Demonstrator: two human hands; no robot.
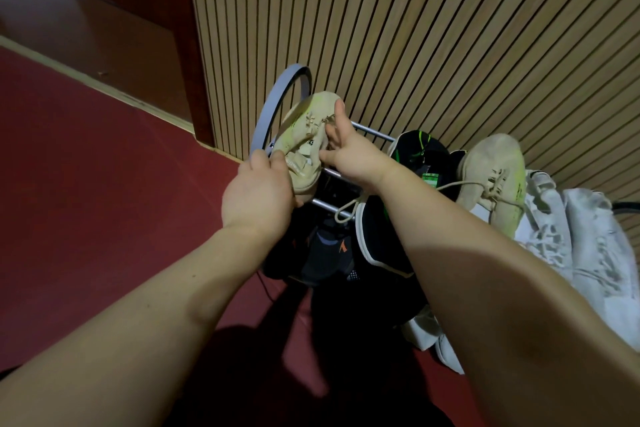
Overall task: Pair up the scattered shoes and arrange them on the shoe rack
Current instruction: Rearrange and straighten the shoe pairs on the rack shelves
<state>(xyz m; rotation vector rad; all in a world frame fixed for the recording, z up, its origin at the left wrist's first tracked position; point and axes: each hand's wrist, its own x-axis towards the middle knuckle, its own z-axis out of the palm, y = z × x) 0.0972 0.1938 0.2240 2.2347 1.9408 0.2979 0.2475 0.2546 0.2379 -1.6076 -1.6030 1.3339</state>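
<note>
My left hand (258, 189) grips the heel end of a beige suede lace-up shoe with yellow-green stitching (304, 142), held at centre frame above the grey metal-tube shoe rack (277, 104). My right hand (349, 149) touches the laces and tongue with the thumb raised and the fingers spread; I judge it steadies the shoe rather than clamps it. Two hands are used so the toe can be aimed onto the upper rails.

The matching beige suede shoe (491, 166) rests on the rack at right of centre, its lace trailing left under my right forearm. Between the two lies a black shoe with green trim (420, 149), so the beige pair is not yet side by side. White mesh sneakers (571, 236) occupy the right edge. A dark shoe with orange accents (329, 250) sits on a lower level. Red floor (86, 184) fills the left.
</note>
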